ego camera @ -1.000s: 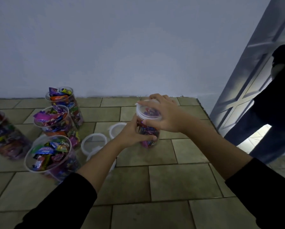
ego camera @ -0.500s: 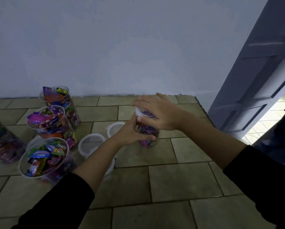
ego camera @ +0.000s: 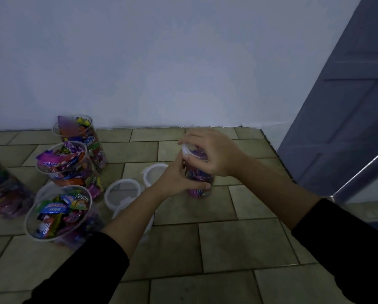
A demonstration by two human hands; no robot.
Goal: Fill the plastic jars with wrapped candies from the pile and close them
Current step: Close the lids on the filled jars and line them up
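Clear plastic candy-filled jar [ego camera: 200, 190], gripped by the left hand [ego camera: 177, 178]; right hand [ego camera: 216, 154] clasps its white lid [ego camera: 186, 150]. Closing step; next, the lid probably needs seating fully.

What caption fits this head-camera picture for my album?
Left hand holds a candy jar while right hand grips its lid; open full jars stand nearby.

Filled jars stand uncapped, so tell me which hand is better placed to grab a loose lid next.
Left, probably. The left hand grips the jar on the side nearest the loose lids, which lie just beside its forearm; the right hand curls over the jar's lid, farther from them.
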